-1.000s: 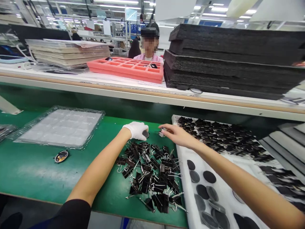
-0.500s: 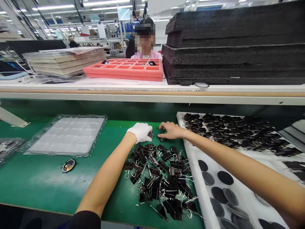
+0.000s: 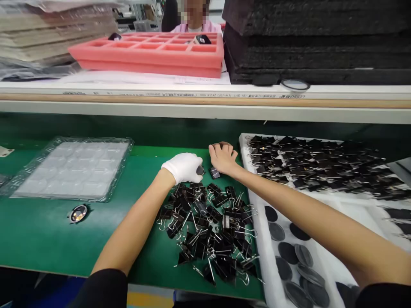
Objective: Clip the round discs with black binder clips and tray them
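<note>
My left hand, in a white glove, is closed around a dark round disc just above the green table. My bare right hand sits right beside it, fingers curled over a black binder clip. Below both hands lies a heap of black binder clips with silver handles on the green mat.
A white tray at right holds several dark discs and many clipped pieces. A clear blister tray and a shiny round part lie at left. On the shelf above are a pink foam tray, black foam sheets, and a person behind.
The camera has tilted down and closer. My right hand has curled down onto a clip next to the gloved hand, which keeps its disc.
</note>
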Demonstrator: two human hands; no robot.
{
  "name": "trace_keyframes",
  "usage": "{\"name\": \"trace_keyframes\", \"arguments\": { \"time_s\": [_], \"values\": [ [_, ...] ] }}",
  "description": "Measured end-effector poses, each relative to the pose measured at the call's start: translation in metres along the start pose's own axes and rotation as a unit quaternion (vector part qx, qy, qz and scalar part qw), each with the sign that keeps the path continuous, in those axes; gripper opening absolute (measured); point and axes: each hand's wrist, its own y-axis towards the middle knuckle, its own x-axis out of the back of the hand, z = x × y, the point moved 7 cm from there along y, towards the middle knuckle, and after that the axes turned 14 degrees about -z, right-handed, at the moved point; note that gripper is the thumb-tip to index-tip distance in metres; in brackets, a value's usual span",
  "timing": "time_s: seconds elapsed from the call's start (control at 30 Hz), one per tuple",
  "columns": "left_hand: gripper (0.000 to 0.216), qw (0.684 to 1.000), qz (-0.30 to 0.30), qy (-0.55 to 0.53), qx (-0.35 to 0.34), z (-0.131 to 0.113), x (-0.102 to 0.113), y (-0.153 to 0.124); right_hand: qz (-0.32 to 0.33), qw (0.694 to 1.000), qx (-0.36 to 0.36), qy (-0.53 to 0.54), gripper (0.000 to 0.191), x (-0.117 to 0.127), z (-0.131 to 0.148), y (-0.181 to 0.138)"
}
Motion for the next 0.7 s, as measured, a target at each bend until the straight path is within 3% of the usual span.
{"name": "trace_keyframes", "arguments": {
  "time_s": [0.33,0.7],
  "values": [
    [0.039,0.998,0.032,-0.05,0.032,-0.019,-0.009,0.004,-0.044,0.998,-0.011,0.036,0.052,-0.007,-0.018,0.004],
    [0.041,0.998,0.005,-0.068,0.018,-0.031,-0.016,0.01,-0.051,0.998,0.015,0.026,0.059,-0.01,-0.022,0.006]
  ]
}}
